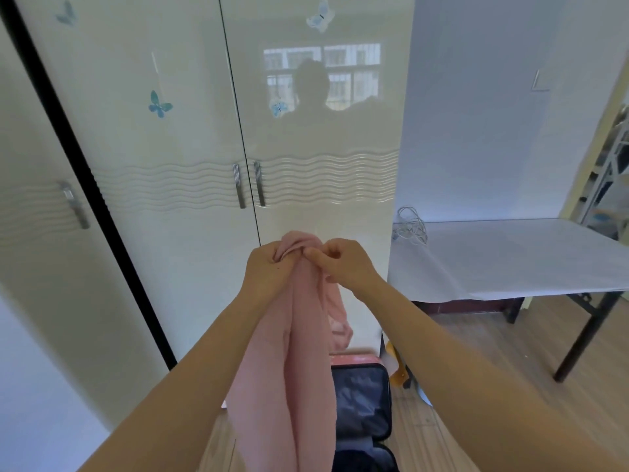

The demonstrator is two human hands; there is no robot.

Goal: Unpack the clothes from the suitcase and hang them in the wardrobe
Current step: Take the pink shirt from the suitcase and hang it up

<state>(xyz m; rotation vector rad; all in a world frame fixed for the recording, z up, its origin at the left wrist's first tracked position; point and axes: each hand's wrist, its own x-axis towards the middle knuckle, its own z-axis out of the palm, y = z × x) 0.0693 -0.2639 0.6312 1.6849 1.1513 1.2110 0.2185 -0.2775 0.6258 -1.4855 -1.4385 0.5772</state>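
Head: glossy wardrobe (170, 131) beside white-draped table (510, 253)

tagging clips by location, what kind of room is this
Most likely a bedroom at home: a tall glossy wardrobe with butterfly stickers, an open suitcase on the wood floor, and a pink garment held up in front of the doors.

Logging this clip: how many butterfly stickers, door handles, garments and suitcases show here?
Butterfly stickers: 4
Door handles: 3
Pink garment: 1
Suitcase: 1
Total: 9
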